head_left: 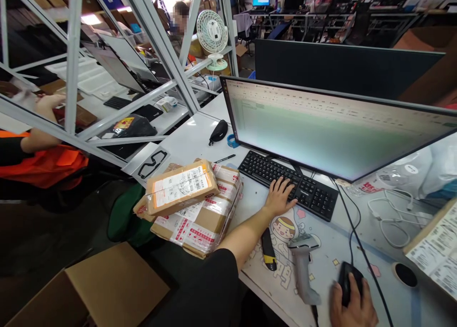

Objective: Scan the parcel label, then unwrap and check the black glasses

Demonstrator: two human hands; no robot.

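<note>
My left hand (280, 196) rests on the black keyboard (257, 169), its fingers stretched over the keys and holding nothing. At the lower right, my right hand (353, 301) is curved over a black computer mouse (345, 275). Between my hands a grey barcode scanner (303, 270) lies on the printed desk mat. A black and yellow utility knife (268, 251) is beside my left forearm. Behind the keyboard stands a monitor (321, 122) showing a pale green spreadsheet-like page.
Left of my forearm, a small taped box (182, 186) sits on a larger wrapped parcel (200, 227). Below is an open cardboard box (117, 284). Cables (389, 213) and a labelled carton (437, 251) are at right. A metal frame (143, 36) with a fan (212, 32) separates another person's desk.
</note>
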